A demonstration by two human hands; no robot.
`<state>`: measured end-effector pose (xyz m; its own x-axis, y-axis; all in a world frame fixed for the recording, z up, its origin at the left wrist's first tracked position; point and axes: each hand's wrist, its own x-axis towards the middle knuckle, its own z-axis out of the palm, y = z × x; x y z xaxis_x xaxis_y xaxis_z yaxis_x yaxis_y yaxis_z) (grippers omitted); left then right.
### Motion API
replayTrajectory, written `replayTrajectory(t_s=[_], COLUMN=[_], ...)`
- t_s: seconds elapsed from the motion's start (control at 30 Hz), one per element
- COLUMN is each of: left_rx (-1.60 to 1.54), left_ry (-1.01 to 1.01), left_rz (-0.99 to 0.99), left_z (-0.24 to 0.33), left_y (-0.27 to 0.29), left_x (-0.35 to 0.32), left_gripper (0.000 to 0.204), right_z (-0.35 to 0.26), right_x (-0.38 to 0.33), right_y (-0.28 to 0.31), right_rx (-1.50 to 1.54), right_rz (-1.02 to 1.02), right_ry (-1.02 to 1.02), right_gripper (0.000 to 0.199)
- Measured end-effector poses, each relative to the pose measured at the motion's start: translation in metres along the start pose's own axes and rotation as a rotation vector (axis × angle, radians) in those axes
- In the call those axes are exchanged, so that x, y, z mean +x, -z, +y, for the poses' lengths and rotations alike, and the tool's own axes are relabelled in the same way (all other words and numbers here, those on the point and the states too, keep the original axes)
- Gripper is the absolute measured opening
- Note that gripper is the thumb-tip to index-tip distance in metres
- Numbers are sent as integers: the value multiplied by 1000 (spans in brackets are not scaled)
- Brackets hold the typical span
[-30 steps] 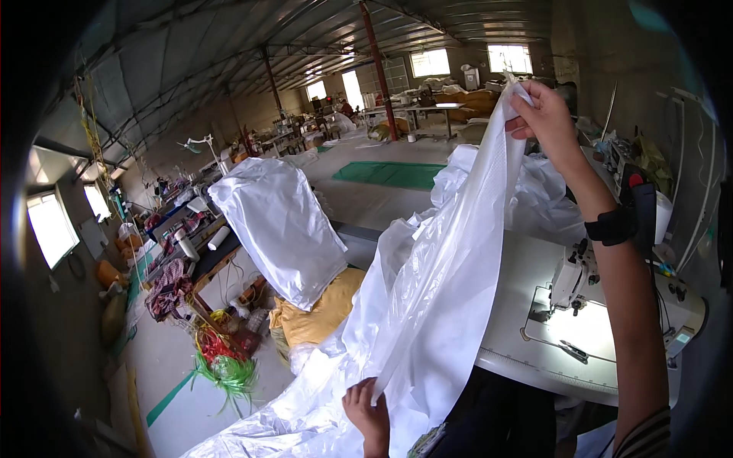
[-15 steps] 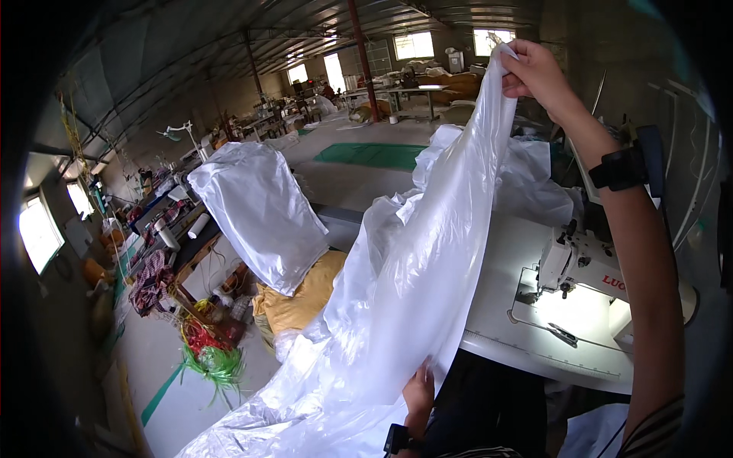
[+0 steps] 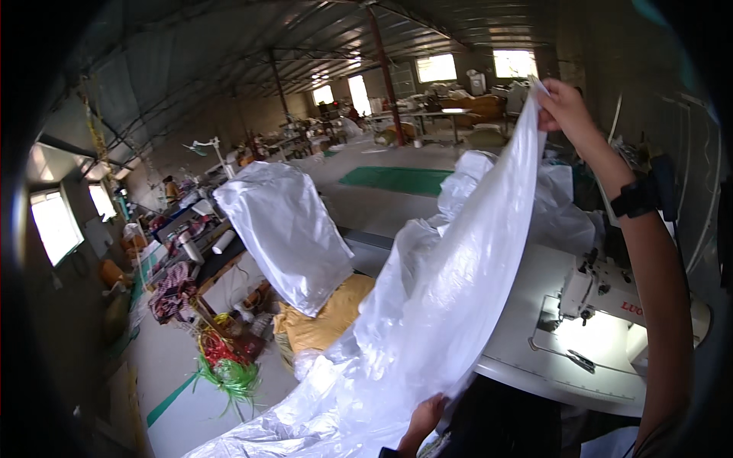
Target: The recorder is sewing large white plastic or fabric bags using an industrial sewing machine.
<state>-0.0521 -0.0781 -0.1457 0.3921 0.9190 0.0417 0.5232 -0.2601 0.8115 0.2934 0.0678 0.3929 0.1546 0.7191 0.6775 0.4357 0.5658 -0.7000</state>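
A long sheet of translucent white plastic (image 3: 477, 263) stretches diagonally up through the middle of the view, creased and shiny. My right hand (image 3: 566, 111), raised at the upper right, pinches its top corner between thumb and fingers. Low down by my body, my left hand (image 3: 427, 414) is closed on the sheet's near edge; its fingertips are partly hidden. The sheet's lower part spreads in folds toward the lower left. To its right, a white sewing machine (image 3: 603, 294) with its lamp lit stands on a pale table (image 3: 519, 343). Thread snips (image 3: 582, 361) lie beside the needle area.
A pile of smooth white bags (image 3: 282, 229) rests left of the sheet, above a yellow sack (image 3: 328, 313). Green and red strips (image 3: 229, 366) hang near cluttered cloth. A green mat (image 3: 393, 180) lies on the floor beyond. Crumpled white plastic (image 3: 561, 202) sits behind the sheet.
The whole view has shifted, so the scene sits lower and further right. Both hands keep hold of the plastic sheet, which stays stretched between them.
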Motion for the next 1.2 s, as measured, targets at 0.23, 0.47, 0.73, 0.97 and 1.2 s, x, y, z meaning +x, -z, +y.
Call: replayTrajectory(t_s=[0.23, 0.47, 0.73, 0.97, 1.2], left_rx=[428, 737, 592, 482, 452], left_ry=[127, -364, -594, -698, -684], left_rz=[893, 256, -87, -449, -658], left_z=[9, 100, 138, 132, 134], left_y=[391, 296, 151, 54, -14], left_x=[-27, -79, -66, -71, -74], left_gripper=[21, 29, 50, 42, 33], right_z=[82, 137, 124, 35, 70], right_x=[22, 38, -92, -350, -516], right_y=[-25, 41, 8, -2, -1], right_rx=[155, -292, -1101, -829, -225], right_rz=[150, 47, -47, -560, -339], right_ry=[61, 337, 229, -381, -1146], right_gripper=[20, 18, 46, 43, 92])
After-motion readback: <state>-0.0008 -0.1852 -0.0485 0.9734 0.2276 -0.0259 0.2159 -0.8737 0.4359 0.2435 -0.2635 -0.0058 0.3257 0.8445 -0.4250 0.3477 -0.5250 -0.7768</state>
